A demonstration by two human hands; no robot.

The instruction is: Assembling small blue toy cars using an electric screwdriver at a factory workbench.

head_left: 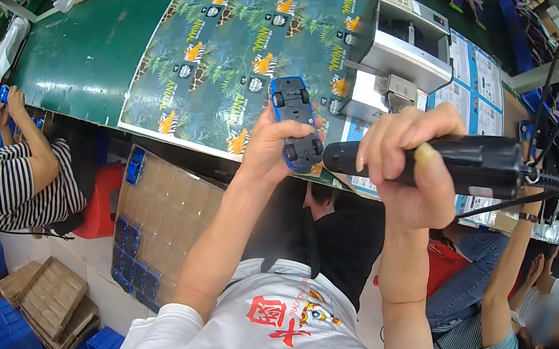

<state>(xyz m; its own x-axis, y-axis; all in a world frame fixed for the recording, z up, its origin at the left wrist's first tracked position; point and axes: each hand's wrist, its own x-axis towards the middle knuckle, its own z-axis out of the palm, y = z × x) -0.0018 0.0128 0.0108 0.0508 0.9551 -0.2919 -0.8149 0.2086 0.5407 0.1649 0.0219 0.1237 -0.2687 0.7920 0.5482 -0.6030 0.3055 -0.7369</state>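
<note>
My left hand (pixel 271 145) grips a blue toy car (pixel 294 106) near the middle of the view. The car is turned over, so its black underside and wheels face up. Wrapped around a black electric screwdriver (pixel 471 167) is my right hand (pixel 413 161). The screwdriver lies level, its front end pointing left at the car's lower end. Whether the tip touches the car I cannot tell. A cable runs from the tool's back end up to the right.
Printed animal-pattern sheets (pixel 240 55) cover the green workbench (pixel 78 64). A metal machine (pixel 407 44) stands beyond my right hand. At lower left, a cardboard divider box (pixel 166 222) holds several blue cars. Co-workers sit at left (pixel 29 175) and right (pixel 490 339).
</note>
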